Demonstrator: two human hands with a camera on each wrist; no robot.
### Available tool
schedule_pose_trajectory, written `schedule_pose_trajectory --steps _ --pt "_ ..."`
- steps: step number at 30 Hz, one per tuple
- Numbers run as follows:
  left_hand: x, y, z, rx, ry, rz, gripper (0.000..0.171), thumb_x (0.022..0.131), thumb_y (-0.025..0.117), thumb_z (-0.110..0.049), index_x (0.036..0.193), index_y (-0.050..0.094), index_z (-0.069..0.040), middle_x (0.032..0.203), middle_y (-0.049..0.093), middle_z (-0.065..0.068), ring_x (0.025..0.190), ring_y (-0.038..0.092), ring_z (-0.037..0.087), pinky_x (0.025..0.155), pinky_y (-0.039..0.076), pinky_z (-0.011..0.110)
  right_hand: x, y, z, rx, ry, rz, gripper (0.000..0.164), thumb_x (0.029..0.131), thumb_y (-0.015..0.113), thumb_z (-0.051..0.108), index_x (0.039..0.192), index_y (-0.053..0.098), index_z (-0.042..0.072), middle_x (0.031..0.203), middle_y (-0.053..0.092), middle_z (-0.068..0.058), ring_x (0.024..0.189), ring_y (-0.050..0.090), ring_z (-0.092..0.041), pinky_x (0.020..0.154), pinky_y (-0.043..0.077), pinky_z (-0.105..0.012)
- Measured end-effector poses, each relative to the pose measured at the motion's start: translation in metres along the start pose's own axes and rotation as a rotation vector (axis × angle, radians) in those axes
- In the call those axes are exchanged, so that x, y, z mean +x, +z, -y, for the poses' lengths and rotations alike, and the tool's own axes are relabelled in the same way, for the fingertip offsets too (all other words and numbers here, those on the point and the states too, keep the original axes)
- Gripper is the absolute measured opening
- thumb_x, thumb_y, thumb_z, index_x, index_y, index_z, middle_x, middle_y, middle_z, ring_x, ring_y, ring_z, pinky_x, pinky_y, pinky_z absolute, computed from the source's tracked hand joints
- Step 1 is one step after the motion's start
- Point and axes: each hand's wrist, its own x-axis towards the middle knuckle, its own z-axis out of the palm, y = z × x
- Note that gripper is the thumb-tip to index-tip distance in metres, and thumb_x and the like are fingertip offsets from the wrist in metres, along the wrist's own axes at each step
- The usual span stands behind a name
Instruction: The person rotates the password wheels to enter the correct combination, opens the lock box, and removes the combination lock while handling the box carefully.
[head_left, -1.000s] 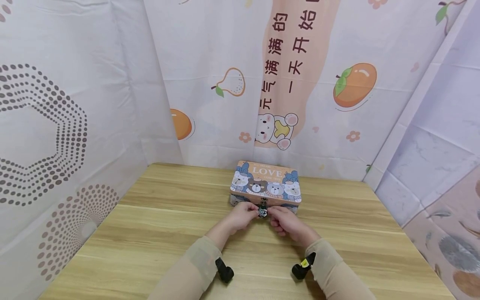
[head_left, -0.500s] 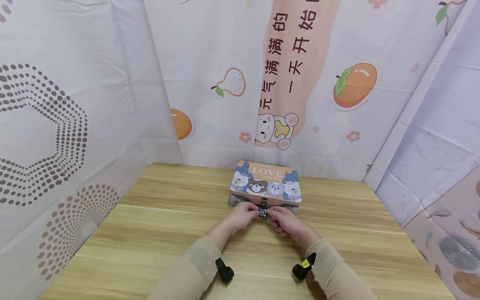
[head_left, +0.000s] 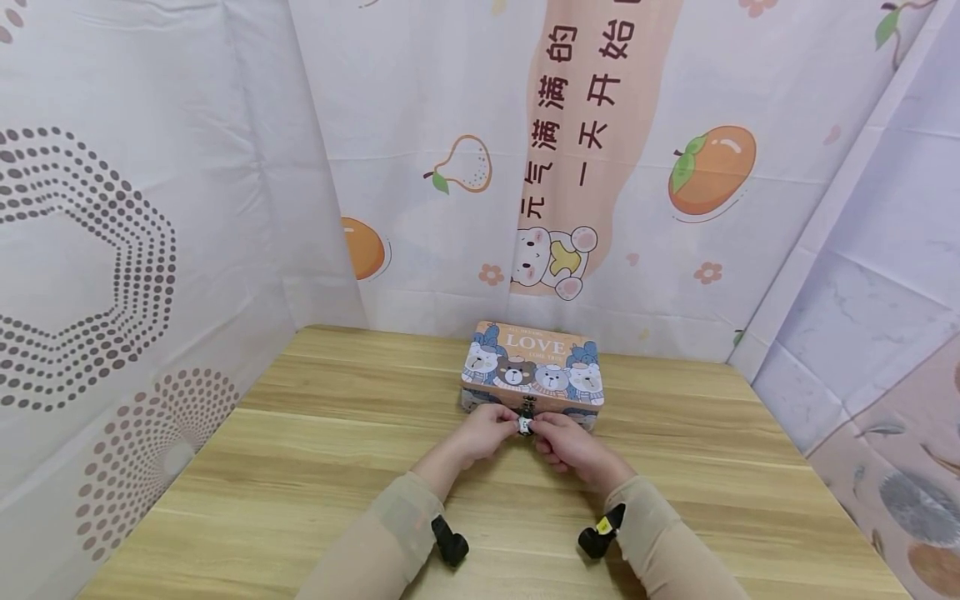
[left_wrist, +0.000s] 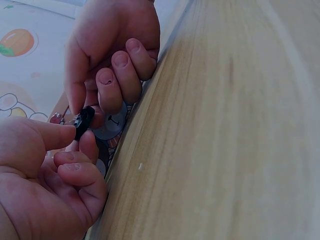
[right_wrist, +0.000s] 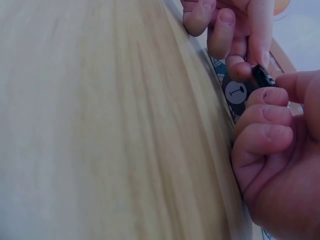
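Observation:
A closed box (head_left: 536, 367) with bears and the word LOVE on its lid stands at the back of the table. At the metal clasp on its front hangs a small black combination padlock (head_left: 524, 425). My left hand (head_left: 483, 433) pinches the padlock from the left, thumb against forefinger. From the other side my right hand (head_left: 573, 446) pinches it too, its other fingers curled. In the left wrist view the black padlock (left_wrist: 85, 121) sits between both sets of fingertips, its row of dials partly hidden. The right wrist view shows the padlock (right_wrist: 262, 76) between the same fingertips.
The wood-grain table (head_left: 360, 400) extends around the box and under both forearms. A printed curtain (head_left: 420, 250) hangs right behind the box, with more cloth at the left and right sides. A black camera mount (head_left: 450, 542) is strapped to each wrist.
My right hand has shifted slightly left and its fingers have moved on the padlock, whose visible face looks a little turned. My left hand and the box stay in place.

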Motion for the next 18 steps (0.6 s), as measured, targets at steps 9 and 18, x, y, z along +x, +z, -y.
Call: schedule_pose_trajectory --steps 9,18 --pt "-0.0001 -0.0004 0.0006 -0.003 0.003 -0.001 0.014 0.102 0.058 -0.011 0.106 0.066 0.0 0.088 0.064 0.005 0.048 0.039 0.009 0.042 0.034 0.023 0.0026 0.0032 0.0 -0.009 0.006 -0.01 0.027 0.109 0.045 0.025 0.109 0.05 -0.002 0.068 0.039 -0.001 0.05 0.03 -0.011 0.045 0.027 -0.023" --pt "-0.0016 -0.0002 -0.0026 -0.006 -0.002 -0.001 0.014 0.102 0.058 -0.011 0.107 0.066 0.0 0.09 0.064 0.006 0.049 0.039 0.009 0.042 0.034 0.022 0.0036 0.0036 -0.0017 -0.01 0.015 -0.023 0.026 0.108 0.044 0.023 0.105 0.05 -0.002 0.067 0.038 -0.001 0.049 0.029 -0.011 0.044 0.025 -0.023"
